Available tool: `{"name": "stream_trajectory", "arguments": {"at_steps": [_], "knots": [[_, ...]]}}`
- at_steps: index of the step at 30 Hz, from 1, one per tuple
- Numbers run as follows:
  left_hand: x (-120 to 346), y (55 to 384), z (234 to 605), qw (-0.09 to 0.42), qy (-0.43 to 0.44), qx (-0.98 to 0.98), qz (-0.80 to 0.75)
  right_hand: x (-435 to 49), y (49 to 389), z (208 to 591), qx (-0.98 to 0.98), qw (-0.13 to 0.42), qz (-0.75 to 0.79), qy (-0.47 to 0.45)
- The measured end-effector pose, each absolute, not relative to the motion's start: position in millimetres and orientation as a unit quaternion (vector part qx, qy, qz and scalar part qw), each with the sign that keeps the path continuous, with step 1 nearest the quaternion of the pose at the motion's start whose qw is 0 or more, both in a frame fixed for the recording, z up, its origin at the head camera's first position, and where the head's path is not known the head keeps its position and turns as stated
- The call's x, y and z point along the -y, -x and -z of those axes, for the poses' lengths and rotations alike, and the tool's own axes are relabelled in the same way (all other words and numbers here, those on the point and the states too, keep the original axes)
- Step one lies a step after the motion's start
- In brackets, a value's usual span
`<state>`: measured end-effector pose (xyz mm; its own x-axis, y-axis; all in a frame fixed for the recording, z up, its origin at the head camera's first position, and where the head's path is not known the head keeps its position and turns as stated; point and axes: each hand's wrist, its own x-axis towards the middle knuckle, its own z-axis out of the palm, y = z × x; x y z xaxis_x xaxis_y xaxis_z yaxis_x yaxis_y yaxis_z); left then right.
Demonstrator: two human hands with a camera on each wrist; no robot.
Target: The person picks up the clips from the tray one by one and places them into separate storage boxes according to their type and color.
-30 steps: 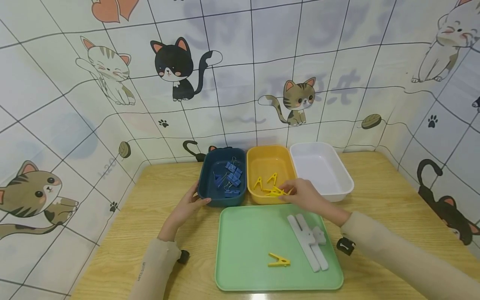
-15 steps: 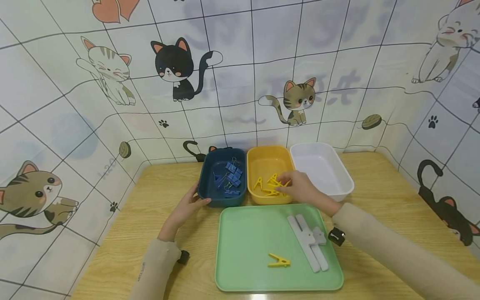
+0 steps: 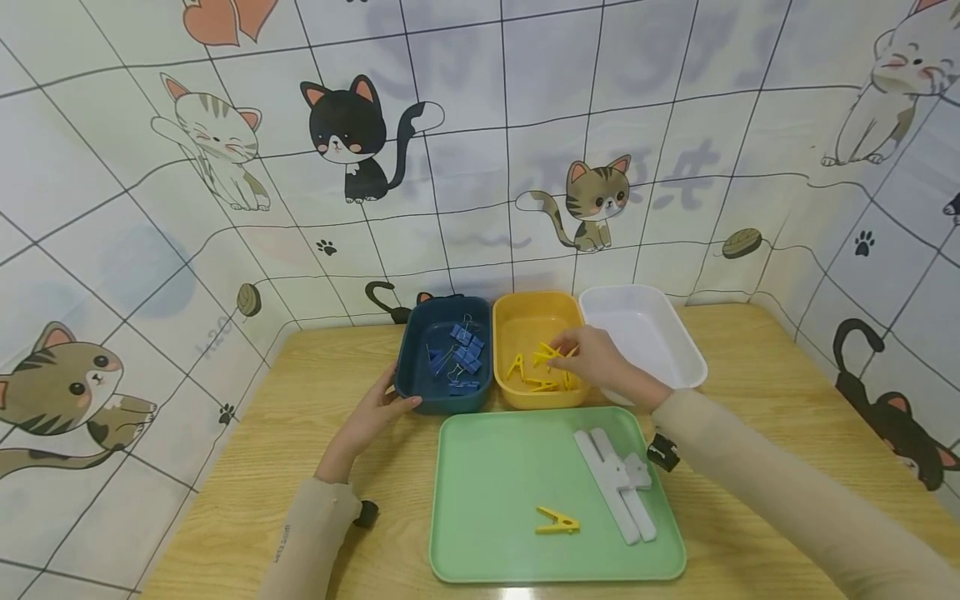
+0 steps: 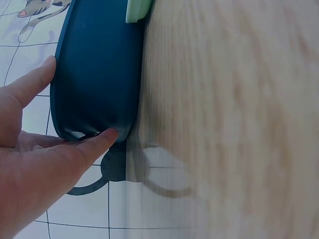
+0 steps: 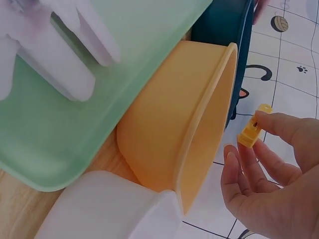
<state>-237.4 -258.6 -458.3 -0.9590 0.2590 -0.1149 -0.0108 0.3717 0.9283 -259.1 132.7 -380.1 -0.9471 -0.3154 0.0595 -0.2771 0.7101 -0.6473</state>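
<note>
My right hand (image 3: 597,360) is over the right side of the yellow bin (image 3: 536,308). In the right wrist view, its thumb and fingers pinch a small yellow clip (image 5: 251,130) above the bin's rim. Several similar yellow clips (image 3: 542,385) lie inside that bin. My left hand (image 3: 373,414) rests at the near left corner of the dark blue bin (image 3: 417,367). In the left wrist view, its fairly straight thumb and fingers touch the outside of the wall. Blue binder clips (image 3: 467,358) lie in the blue bin.
A green tray (image 3: 487,483) lies before the bins, holding one yellow clip (image 3: 557,521) and two long white bag clips (image 3: 615,483). To the right stands a white bin (image 3: 645,333). Behind the wooden table (image 3: 750,358) rises a cat-patterned wall covering (image 3: 480,183).
From the near right corner of the yellow bin, my right hand has moved back and slightly left, and a pinched yellow clip now shows at its fingertips. The left hand keeps its place.
</note>
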Motion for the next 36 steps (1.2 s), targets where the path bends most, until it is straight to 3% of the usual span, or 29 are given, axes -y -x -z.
{"name": "stream_trajectory", "arguments": {"at_steps": [36], "knots": [[258.9,238.6,459.1,0.121,-0.080,-0.811,-0.567,-132.9,295.1,375.7,-0.939,0.050,0.308,0.146]]}}
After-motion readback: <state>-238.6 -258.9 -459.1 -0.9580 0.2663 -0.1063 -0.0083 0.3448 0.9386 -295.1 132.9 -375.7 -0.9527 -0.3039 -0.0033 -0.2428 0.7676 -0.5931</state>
